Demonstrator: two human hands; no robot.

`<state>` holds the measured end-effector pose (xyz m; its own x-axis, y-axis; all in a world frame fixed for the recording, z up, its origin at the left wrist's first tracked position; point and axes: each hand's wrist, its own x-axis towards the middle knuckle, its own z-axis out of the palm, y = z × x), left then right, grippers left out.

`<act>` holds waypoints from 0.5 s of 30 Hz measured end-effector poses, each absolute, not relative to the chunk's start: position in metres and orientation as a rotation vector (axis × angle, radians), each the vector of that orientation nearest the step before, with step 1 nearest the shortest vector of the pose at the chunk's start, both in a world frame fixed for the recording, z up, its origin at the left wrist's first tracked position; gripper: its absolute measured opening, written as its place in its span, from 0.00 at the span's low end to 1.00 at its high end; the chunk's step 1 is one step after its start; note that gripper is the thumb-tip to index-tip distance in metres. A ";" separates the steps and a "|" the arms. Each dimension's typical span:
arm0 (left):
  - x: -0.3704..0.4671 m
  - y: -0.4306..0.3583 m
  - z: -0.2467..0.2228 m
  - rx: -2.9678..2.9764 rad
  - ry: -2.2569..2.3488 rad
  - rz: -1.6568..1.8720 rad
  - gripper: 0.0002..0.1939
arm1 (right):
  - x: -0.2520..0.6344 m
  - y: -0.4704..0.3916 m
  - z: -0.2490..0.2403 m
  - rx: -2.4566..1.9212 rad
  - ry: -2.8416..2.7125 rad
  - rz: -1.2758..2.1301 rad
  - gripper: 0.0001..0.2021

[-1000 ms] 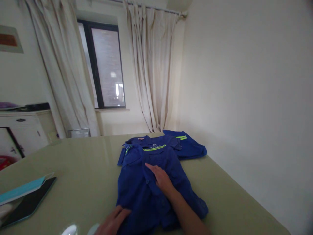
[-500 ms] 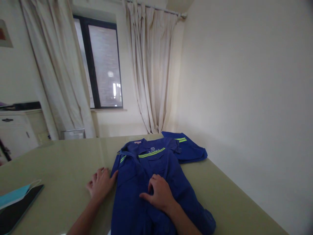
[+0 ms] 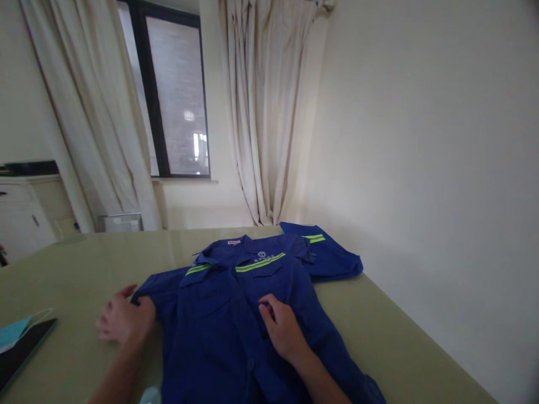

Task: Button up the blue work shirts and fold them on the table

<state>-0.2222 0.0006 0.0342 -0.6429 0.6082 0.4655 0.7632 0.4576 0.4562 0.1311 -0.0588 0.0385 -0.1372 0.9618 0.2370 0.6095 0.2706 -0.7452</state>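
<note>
A dark blue work shirt (image 3: 210,336) with yellow-green stripes and white chest print lies front up, its collar at the far end. My left hand (image 3: 128,320) is closed at the end of the left-hand sleeve (image 3: 162,289), with the cloth edge between thumb and fingers; it is slightly blurred. On the shirt's front, right of the buttons, rests my right hand (image 3: 283,328). Its fingers are loosely curled, a small gap shows by the thumb, and I see no cloth pinched there. The shirt's lower end runs out of view.
Behind the shirt's right shoulder lies another folded blue garment (image 3: 334,258) with a matching stripe. A light blue face mask (image 3: 14,334) sits on a dark flat object (image 3: 25,353) at the left of the greenish table (image 3: 92,264). A pale round object (image 3: 150,395) shows at the bottom. The wall (image 3: 421,168) borders the right side.
My left hand has moved left, and the sleeve and left half of the shirt now spread out with it. My right hand has shifted slightly up and right. The view has tilted a little.
</note>
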 end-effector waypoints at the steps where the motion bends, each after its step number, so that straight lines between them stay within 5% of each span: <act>1: -0.211 -0.002 0.038 -1.203 -2.439 -0.948 0.20 | 0.133 -0.059 0.039 -1.448 -1.857 0.591 0.11; 6: -0.159 -0.008 0.043 -1.925 -2.189 -0.725 0.21 | 0.138 -0.064 0.043 -1.600 -2.028 0.481 0.08; 15: -0.213 -0.013 0.023 -1.557 -2.614 -0.527 0.28 | 0.135 -0.065 0.039 -1.617 -2.048 0.361 0.02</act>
